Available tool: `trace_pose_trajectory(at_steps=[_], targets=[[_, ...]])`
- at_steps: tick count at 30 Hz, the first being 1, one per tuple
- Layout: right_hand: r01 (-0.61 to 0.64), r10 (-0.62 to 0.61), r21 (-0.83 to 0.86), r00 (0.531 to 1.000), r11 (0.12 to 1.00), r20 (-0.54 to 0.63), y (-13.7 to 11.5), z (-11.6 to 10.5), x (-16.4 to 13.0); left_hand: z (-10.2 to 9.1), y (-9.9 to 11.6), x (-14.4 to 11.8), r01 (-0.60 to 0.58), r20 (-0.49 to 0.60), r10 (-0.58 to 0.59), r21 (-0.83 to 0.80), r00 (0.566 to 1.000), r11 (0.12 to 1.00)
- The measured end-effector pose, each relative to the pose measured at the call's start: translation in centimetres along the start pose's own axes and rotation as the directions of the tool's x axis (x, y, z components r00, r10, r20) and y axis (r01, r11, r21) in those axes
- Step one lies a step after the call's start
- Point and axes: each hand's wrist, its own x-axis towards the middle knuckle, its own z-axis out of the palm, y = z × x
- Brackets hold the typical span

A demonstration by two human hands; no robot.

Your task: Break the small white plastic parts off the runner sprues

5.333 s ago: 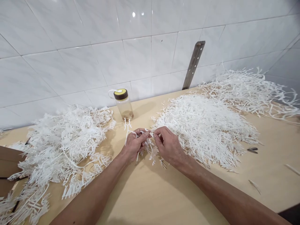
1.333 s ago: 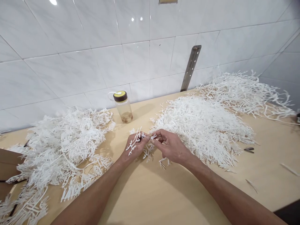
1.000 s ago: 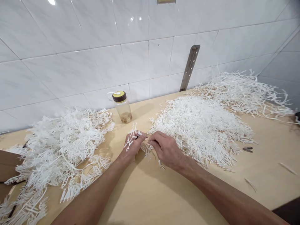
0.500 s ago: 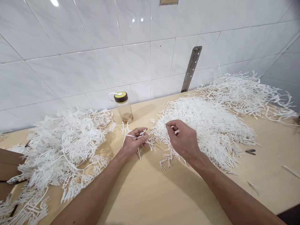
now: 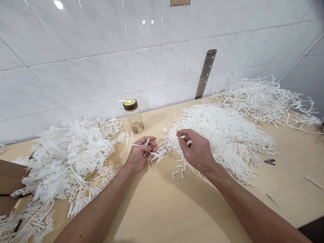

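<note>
Small workshop, hand-assembly bench by look of it. Plain plywood worktop (image 5: 177, 209) pushed against wall of glossy white tiles (image 5: 88, 67). Bare metal bracket (image 5: 205, 72) screwed to tiles. Bench heaped with white plastic branch sprigs in bulk: one pile at left (image 5: 68, 158), one in middle (image 5: 227, 135), third at far right (image 5: 265, 98) (sorted stock, not household clutter). Drinking bottle (image 5: 133, 115) with brown lid stands by wall. Cardboard (image 5: 7, 175) at left edge.

Both forearms are bare to the frame edge: no sleeves, gloves, rings or watch.
</note>
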Motion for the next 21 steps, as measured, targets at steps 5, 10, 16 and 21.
trace_pose_trajectory(at_steps=[5, 10, 16, 21], targets=[[0.151, -0.166, 0.072, 0.934, 0.986, 0.316, -1.1, 1.2, -1.0, 0.2, 0.0, 0.1, -0.009, 0.0, 0.009, -0.058, 1.0, 0.998], [0.157, -0.169, 0.065, 0.947, 0.986, 0.275, -1.3, 1.8, -1.0, 0.8, 0.0, 0.0, 0.047, 0.016, -0.046, -0.079, 0.999, 0.996], [0.149, -0.149, 0.004, 0.981, 0.989, 0.122, -1.3, 1.6, -0.7, 0.8, 0.4, -0.3, 0.08, 0.032, -0.078, -0.071, 0.996, 0.994], [0.003, -0.004, 0.019, 0.999, 1.0, 0.036, -1.3, 1.6, -0.7, 0.4, 0.2, -0.2, 0.036, 0.084, -0.035, -0.019, 0.996, 0.999]])
